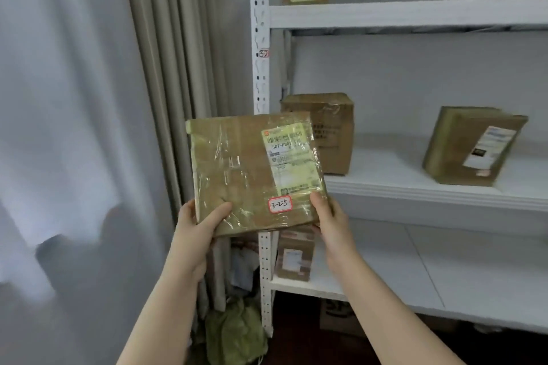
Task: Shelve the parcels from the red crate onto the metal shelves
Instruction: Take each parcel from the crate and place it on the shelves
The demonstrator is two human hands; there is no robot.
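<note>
**Parcel up at the left post, free shelf space off to the right**

Holds a flat taped parcel [255, 172] up in both hands, label side toward the camera, clear of every shelf. Grips it at the two lower corners: left hand [201, 225] with the thumb laid over the front face, right hand [329, 216] likewise at the opposite corner, with the fingers of both tucked behind the cardboard and out of sight. Shows a handwritten sticker [280, 204] reading 3-2-5 close to the right thumb. Hangs in front of the shelving's white left post [261, 38], roughly level with the middle shelf [415, 190] and mostly to the left of it. Nearly square, a touch wider than tall, with the longer edge running left to right and canted a little.

Leaves the bare stretch of the middle shelf to the right and further back, between a tall brown box [329, 133] just inside the post and a leaning box [474, 145] well apart from it. Puts the right hand nearer that gap. Probably calls for a carry rightward past the post and the tall brown box, then forward onto the board. Risks clipping that box's near corner, since the parcel overlaps it in view. Cannot tell whether the sticker's code names this shelf. Shows no red crate here.
</note>
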